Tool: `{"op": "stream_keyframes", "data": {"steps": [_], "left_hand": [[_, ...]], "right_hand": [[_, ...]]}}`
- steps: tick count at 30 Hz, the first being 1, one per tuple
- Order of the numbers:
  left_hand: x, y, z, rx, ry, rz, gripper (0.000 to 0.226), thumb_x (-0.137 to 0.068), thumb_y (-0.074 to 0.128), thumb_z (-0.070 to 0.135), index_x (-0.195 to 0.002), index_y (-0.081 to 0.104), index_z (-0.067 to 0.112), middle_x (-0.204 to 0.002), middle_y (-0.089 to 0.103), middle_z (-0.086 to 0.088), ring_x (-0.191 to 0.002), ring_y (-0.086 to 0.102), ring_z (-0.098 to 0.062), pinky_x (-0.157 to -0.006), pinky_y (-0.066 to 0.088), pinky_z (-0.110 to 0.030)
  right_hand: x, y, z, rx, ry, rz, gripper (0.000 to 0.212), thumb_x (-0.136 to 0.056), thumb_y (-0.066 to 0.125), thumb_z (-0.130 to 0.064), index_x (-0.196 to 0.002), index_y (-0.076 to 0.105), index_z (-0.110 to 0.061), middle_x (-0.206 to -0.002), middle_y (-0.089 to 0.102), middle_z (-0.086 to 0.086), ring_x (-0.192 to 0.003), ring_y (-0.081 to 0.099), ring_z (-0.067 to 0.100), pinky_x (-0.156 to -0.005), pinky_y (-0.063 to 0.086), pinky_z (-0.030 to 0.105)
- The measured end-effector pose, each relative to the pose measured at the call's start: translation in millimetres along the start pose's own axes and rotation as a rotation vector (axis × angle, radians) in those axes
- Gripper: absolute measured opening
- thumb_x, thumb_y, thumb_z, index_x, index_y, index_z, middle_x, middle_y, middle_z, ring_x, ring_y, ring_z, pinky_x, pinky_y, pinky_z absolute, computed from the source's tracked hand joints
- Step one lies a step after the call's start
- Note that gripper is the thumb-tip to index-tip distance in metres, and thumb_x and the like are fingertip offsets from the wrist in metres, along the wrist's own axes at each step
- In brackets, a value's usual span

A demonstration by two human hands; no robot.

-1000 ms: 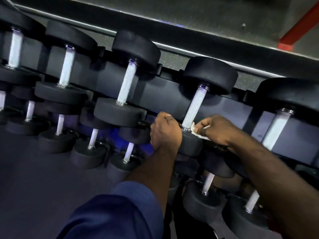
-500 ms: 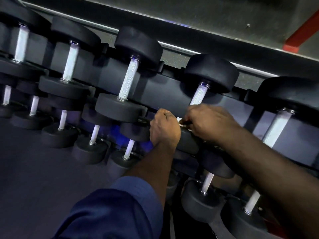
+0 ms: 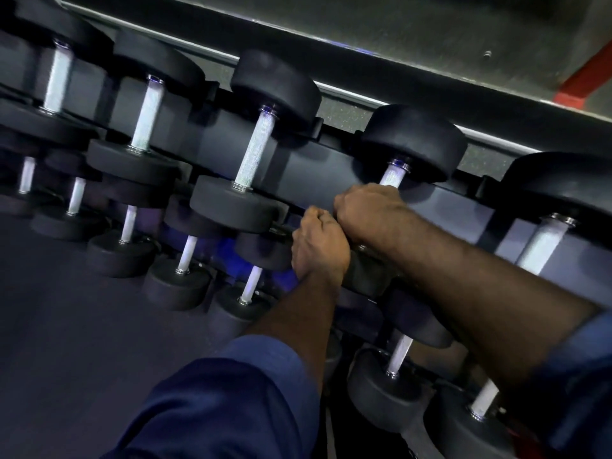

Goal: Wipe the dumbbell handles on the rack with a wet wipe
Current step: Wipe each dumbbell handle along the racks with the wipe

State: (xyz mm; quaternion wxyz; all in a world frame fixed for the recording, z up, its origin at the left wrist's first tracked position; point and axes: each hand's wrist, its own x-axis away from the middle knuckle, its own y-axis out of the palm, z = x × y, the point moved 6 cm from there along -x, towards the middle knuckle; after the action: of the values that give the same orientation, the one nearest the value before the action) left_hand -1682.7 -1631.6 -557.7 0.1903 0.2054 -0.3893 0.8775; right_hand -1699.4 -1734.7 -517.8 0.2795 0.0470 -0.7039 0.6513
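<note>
Fingers of the right hand (image 3: 367,210) clamp the dumbbell handle (image 3: 392,175), whose long axis slants up-right.

A dark, matte floor (image 3: 66,326) is seen at lower left. Further back, a strip of speckled flooring (image 3: 347,115) is bordered by a pale metallic edge (image 3: 364,91). Above it a grey wall panel (image 3: 397,31) is set, with a small bolt (image 3: 486,55) in it. A red post (image 3: 587,76) is seen at upper right. Dim lighting is broken by a blue glow (image 3: 231,251) low down.

twelve dumbbell handles (image 3: 255,150), two hands (image 3: 319,246)
</note>
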Motion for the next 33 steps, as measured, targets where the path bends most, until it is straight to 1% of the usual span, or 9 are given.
{"op": "stream_keyframes", "data": {"steps": [9, 13, 18, 20, 21, 23, 26, 31, 33], "left_hand": [[-1, 0, -1, 0.026, 0.009, -0.006, 0.029, -0.106, 0.037, 0.034, -0.114, 0.062, 0.021, -0.122, 0.065, -0.018, -0.113, 0.058, -0.042, -0.094, 0.046, -0.047], [1, 0, 0, 0.017, 0.004, -0.017, 0.029, -0.106, 0.038, 0.034, -0.115, 0.062, 0.020, -0.125, 0.064, -0.019, -0.116, 0.056, -0.041, -0.093, 0.042, -0.046], [1, 1, 0, 0.004, -0.021, -0.015, 0.030, -0.106, 0.039, 0.034, -0.119, 0.064, 0.025, -0.129, 0.063, -0.018, -0.119, 0.056, -0.040, -0.094, 0.040, -0.044], [0, 1, 0, 0.009, -0.015, -0.013, 0.030, -0.105, 0.040, 0.033, -0.118, 0.065, 0.025, -0.128, 0.064, -0.016, -0.117, 0.056, -0.039, -0.092, 0.040, -0.043], [0, 1, 0, 0.014, -0.008, -0.011, 0.030, -0.105, 0.040, 0.032, -0.117, 0.065, 0.024, -0.127, 0.065, -0.015, -0.116, 0.057, -0.039, -0.091, 0.040, -0.043], [-1, 2, 0, 0.022, -0.002, -0.003, 0.030, -0.105, 0.040, 0.031, -0.117, 0.066, 0.024, -0.126, 0.066, -0.014, -0.116, 0.057, -0.038, -0.091, 0.041, -0.042], [-1, 2, 0, 0.031, -0.012, 0.016, 0.030, -0.103, 0.041, 0.031, -0.116, 0.068, 0.025, -0.126, 0.067, -0.014, -0.115, 0.059, -0.039, -0.093, 0.044, -0.043], [-2, 3, -1, 0.028, -0.006, 0.015, 0.031, -0.104, 0.040, 0.028, -0.117, 0.068, 0.024, -0.127, 0.067, -0.013, -0.116, 0.057, -0.037, -0.094, 0.041, -0.042], [-2, 4, -1, 0.033, -0.001, 0.019, 0.031, -0.104, 0.040, 0.028, -0.115, 0.069, 0.023, -0.126, 0.067, -0.013, -0.115, 0.057, -0.037, -0.096, 0.042, -0.042]], "right_hand": [[-13, 0, -9, 0.131, -0.064, -0.189, 0.031, -0.103, 0.045, -0.031, -0.127, 0.063, -0.022, -0.133, 0.062, 0.005, -0.123, 0.060, 0.028, -0.090, 0.047, 0.040], [-15, 4, -7, 0.109, -0.129, -0.236, 0.031, -0.101, 0.047, -0.028, -0.126, 0.063, -0.018, -0.132, 0.062, 0.007, -0.122, 0.059, 0.029, -0.083, 0.045, 0.038], [22, 4, 12, -0.049, -0.144, -0.048, 0.025, -0.098, 0.045, -0.028, -0.108, 0.064, -0.014, -0.109, 0.065, 0.014, -0.102, 0.064, 0.037, -0.073, 0.048, 0.038], [39, 11, 20, -0.144, -0.116, 0.036, 0.028, -0.089, 0.050, -0.025, -0.110, 0.067, -0.022, -0.104, 0.068, 0.010, -0.095, 0.066, 0.036, -0.068, 0.050, 0.037], [46, 17, 23, -0.202, -0.098, 0.060, 0.038, -0.084, 0.050, -0.026, -0.117, 0.067, -0.033, -0.107, 0.070, 0.004, -0.096, 0.067, 0.033, -0.069, 0.053, 0.035], [58, 31, 32, -0.375, -0.015, 0.117, 0.048, -0.085, 0.050, -0.030, -0.125, 0.061, -0.055, -0.120, 0.070, -0.016, -0.106, 0.068, 0.019, -0.080, 0.056, 0.033], [69, 52, 45, -0.655, 0.174, 0.245, 0.036, -0.088, 0.061, -0.035, -0.112, 0.065, -0.062, -0.115, 0.068, -0.034, -0.105, 0.068, 0.005, -0.087, 0.058, 0.030], [86, 93, 62, -1.033, 0.516, 0.316, 0.016, -0.086, 0.073, -0.026, -0.097, 0.081, -0.036, -0.096, 0.077, -0.018, -0.087, 0.070, 0.002, -0.085, 0.052, 0.020], [80, 113, 65, -1.237, 0.624, 0.274, 0.010, -0.086, 0.075, -0.025, -0.092, 0.081, -0.030, -0.078, 0.076, -0.019, -0.064, 0.067, -0.003, -0.076, 0.058, 0.027]]}}
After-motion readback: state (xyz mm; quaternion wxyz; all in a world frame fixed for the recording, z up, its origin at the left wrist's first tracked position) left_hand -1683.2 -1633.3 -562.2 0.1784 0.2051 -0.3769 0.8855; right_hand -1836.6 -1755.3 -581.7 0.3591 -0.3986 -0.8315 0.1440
